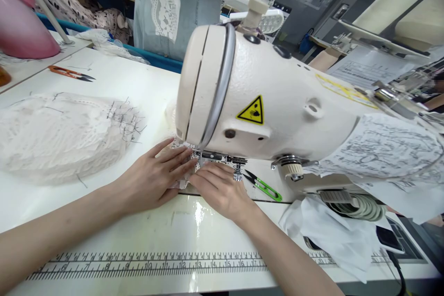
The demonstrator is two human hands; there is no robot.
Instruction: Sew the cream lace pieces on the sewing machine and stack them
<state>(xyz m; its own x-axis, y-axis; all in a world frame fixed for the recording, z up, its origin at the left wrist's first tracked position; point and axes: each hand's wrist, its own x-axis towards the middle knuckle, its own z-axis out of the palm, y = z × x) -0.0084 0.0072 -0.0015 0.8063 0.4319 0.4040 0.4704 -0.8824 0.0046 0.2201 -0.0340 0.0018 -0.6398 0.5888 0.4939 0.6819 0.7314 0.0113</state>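
Note:
A white sewing machine reaches over the table from the right, its head above both hands. A small piece of white lace fabric lies beneath it, mostly covered by fingers and the machine head. My left hand rests flat on the lace, fingers stretched toward the needle area. From the right, my right hand meets it with fingers bent and pressed together on the fabric's edge; their tips are partly hidden. Just right of that hand lie green thread snips. The needle itself is hidden.
A pile of white lace pieces with loose dark threads lies left. Orange snips are behind it. A printed ruler runs along the front edge. White cloth is bunched at right. A person in a blue garment is across the table.

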